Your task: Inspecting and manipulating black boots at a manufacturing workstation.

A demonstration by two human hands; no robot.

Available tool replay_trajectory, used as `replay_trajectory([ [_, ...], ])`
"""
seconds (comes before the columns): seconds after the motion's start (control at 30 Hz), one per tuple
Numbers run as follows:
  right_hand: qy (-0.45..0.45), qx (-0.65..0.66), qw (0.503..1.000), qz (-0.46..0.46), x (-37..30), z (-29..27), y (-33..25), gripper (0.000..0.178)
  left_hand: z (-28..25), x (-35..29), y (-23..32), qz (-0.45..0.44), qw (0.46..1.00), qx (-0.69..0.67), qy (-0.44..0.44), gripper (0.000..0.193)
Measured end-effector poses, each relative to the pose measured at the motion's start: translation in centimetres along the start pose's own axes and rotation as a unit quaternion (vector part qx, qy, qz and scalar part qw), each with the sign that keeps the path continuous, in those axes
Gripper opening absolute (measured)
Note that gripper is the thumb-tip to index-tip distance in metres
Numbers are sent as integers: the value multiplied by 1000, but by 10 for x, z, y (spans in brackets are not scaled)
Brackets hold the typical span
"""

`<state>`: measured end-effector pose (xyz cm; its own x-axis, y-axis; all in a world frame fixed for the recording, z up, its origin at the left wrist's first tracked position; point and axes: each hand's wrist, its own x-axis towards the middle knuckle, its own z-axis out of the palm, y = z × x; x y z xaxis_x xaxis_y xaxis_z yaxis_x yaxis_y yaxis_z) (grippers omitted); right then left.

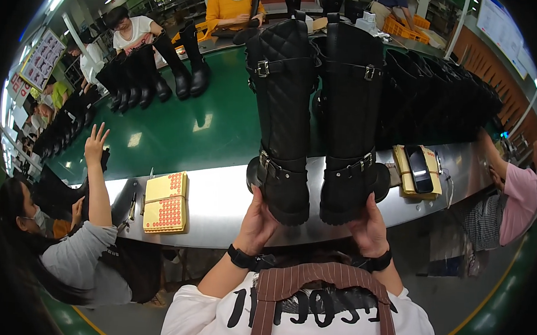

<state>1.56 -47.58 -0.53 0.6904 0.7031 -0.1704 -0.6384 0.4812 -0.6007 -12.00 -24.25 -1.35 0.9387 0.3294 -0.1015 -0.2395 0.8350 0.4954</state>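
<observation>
A pair of tall black boots stands upright side by side right in front of me, with buckled straps at the top and ankle. My left hand (259, 224) is closed round the foot of the left boot (285, 120), which has a quilted upper shaft. Round the foot of the right boot (350, 117) my right hand (369, 229) is closed in the same way. Both thumbs point up along the outer sides, while most of the fingers are hidden behind and under the soles. The heels face me, low over the metal table edge (219, 207).
A green conveyor belt (168, 139) carries more black boots (135, 75), with a dense row (439, 91) on the right. On the metal ledge lie a yellow sticker pad (165, 204) and a phone (419, 168) on yellow cards. Co-workers sit close on both sides.
</observation>
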Motion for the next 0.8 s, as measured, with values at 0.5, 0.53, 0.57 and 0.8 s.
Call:
replay_trajectory([
  [0.5, 87, -57, 994, -41, 1, 27, 4, 46, 15, 4, -2, 17, 999, 47, 17, 68],
  [0.53, 91, -61, 993, -32, 2, 26, 5, 46, 14, 4, -3, 11, 999, 39, 7, 68],
  [0.57, 87, -60, 994, -41, 2, 23, 5, 47, 12, 4, -2, 9, 999, 35, 10, 67],
  [0.8, 38, -49, 998, -1, 3, 7, 4, 57, 10, 4, -1, -5, 1000, 29, -4, 68],
])
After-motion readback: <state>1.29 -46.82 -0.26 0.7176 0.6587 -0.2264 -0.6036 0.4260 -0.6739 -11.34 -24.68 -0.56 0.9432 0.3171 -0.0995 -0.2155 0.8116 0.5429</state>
